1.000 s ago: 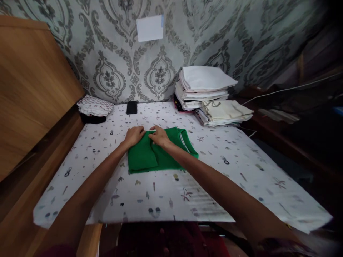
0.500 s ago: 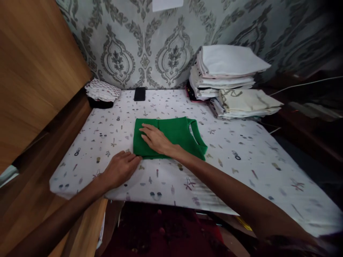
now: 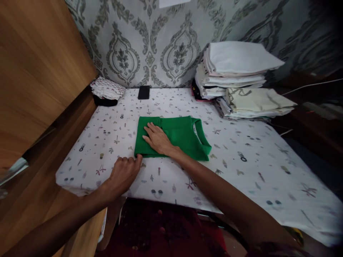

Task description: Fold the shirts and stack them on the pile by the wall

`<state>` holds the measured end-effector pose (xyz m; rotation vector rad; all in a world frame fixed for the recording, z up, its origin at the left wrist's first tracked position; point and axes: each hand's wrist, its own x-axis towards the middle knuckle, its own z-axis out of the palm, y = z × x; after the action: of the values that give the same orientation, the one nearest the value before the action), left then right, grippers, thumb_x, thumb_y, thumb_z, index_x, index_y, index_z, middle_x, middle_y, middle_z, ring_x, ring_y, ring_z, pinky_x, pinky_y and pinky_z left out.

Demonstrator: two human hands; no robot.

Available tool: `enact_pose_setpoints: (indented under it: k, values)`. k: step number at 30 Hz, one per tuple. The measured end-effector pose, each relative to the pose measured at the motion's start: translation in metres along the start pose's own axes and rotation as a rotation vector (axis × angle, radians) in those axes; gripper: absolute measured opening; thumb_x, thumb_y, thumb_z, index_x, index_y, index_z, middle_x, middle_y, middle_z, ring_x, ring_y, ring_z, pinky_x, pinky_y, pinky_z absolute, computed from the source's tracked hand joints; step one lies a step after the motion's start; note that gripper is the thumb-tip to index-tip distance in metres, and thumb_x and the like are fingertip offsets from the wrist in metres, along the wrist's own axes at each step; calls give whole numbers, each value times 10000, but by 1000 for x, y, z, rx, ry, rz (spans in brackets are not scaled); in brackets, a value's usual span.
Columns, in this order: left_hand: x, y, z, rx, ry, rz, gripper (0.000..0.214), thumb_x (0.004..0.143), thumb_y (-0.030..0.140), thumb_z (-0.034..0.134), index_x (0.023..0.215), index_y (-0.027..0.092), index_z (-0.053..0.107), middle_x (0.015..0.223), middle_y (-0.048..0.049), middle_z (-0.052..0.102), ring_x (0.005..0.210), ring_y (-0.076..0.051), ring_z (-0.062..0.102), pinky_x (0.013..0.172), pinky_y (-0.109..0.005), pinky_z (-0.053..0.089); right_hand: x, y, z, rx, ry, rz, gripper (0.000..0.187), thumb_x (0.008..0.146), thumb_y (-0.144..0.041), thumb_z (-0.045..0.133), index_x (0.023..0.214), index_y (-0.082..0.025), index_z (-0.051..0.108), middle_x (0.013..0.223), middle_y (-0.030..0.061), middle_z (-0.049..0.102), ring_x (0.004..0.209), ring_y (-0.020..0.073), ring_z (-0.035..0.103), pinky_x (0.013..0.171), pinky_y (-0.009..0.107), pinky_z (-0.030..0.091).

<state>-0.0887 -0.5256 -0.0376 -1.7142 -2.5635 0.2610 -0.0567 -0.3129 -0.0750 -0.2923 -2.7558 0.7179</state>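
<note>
A green shirt [image 3: 182,134] lies folded into a flat rectangle on the patterned white cloth, its collar and white neck label towards the right. My right hand [image 3: 158,140] rests palm down on its left half, fingers spread. At the shirt's near left corner, my left hand [image 3: 125,173] has its fingers curled under and its thumb on the fabric edge. Its fingertips are mostly hidden, but the corner appears pinched there.
Stacked folded white clothes [image 3: 238,59] stand at the back right, with a lower pile of cream clothes [image 3: 259,101] in front. A black phone [image 3: 144,92] and a small patterned pile [image 3: 108,89] lie at the back left. A wooden cabinet [image 3: 40,64] borders the left side.
The view has shifted slightly, moving the scene a little to the right. My right hand stays flat on the shirt; my left hand remains at the near left corner, its fingers more curled.
</note>
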Motion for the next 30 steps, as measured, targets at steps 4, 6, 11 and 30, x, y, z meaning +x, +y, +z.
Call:
enact_pose_setpoints:
  k: [4,6,11,30]
  values:
    - [-16,-10,-1,-42,-20,-20,397,859,57,444,1183,210,615,803,-130,712,666,-253,659,627,-352,436,-1,0,0,14,-5,10,552,1008,-414,438,1470,-116,486,1602,167,357,1522,295,238,1236,508,204]
    - [-20,-16,-6,-42,-73,-2,359,848,57,451,1116,209,634,792,-121,710,661,-250,657,603,-344,430,0,0,0,21,-12,22,561,1003,-410,452,1460,-86,493,1599,190,350,1521,304,239,1239,501,198]
    - [-9,-23,-17,-84,-42,-19,350,920,128,406,1182,230,616,913,-110,718,803,-264,681,594,-331,436,1,-2,-3,24,-9,6,538,994,-383,476,1450,-98,505,1589,194,367,1515,309,253,1231,516,210]
    - [112,-58,-13,-1434,-194,-534,474,711,495,763,1011,180,574,670,29,585,551,-126,581,452,-212,444,9,15,-19,994,426,562,402,949,-261,499,1326,-169,605,1431,156,576,1319,232,546,1118,421,420]
